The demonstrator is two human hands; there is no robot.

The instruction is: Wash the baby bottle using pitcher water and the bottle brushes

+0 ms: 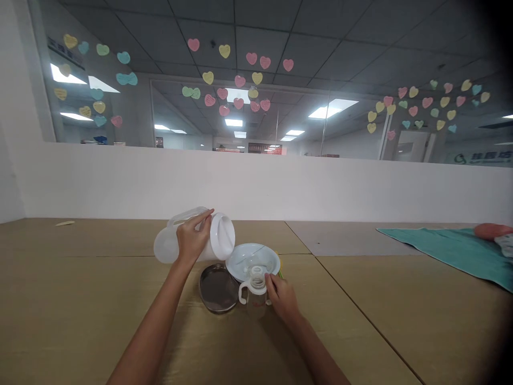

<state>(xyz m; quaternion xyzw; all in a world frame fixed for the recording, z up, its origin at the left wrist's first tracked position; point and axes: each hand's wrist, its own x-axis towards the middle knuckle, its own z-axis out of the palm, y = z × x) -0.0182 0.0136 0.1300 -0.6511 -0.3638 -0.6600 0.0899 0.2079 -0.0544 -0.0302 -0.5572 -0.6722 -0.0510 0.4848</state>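
My left hand (pixel 193 238) is closed around a translucent white pitcher (pixel 166 246). The pitcher lies tipped over sideways in the air, its white lid (pixel 223 237) facing right above the bowl's left side. With my right hand (pixel 282 295) I grip a small clear bottle (pixel 256 305) by its right side, near the handle. This bottle stands upright with a white collar, a white side handle and an uncovered neck. Behind it is a pale bowl (pixel 234 262) holding small clear and white parts that I cannot make out. A dark rounded tray (pixel 219 291) sits to the bottle's left.
Something yellow-green (pixel 281 266) peeks out behind the bowl. A teal cloth (pixel 449 248) lies at the far right with a reddish object (pixel 492 230) on it. A thin pale strip (pixel 64 223) rests far left. A white wall (pixel 256 184) closes off the table's back edge.
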